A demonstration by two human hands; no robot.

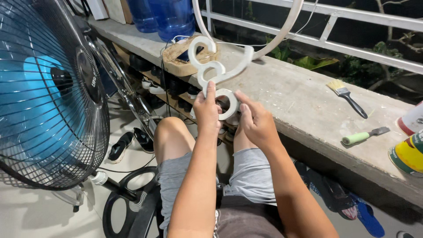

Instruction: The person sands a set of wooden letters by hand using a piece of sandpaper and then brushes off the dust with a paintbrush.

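A white curly cut-out shape (216, 72), made of joined loops and a curved tail, is held upright in the air above the person's knees, just in front of the edge of the concrete surface (291, 94). Its lowest ring is gripped from both sides: the left hand (207, 110) is closed on the ring's left edge with the thumb laid up along the piece, and the right hand (255, 121) is closed on the ring's right edge, its fingers (241, 99) pinched on the rim. The upper loops and tail stand free, touching nothing.

How far the work has gone can only be judged loosely. The shape is seen fully cut out and evenly pale, with no wet coating or fresh colour that can be made out. The tools lie untouched, well apart from the hands: a paintbrush (346, 94) with a black handle and a scraper with a green handle (363, 136) rest on the surface to the right, beside paint tins (407, 154) at the frame's edge. Whether the tins are open cannot be told. Any brushing or scraping of the piece therefore appears not to be in hand at this moment; the piece is only being held and looked over.

Behind the shape a shallow tray (185, 59) and large blue water bottles (172, 15) stand on the surface. A standing fan (48, 92) fills the left side, and shoes lie on the floor below.
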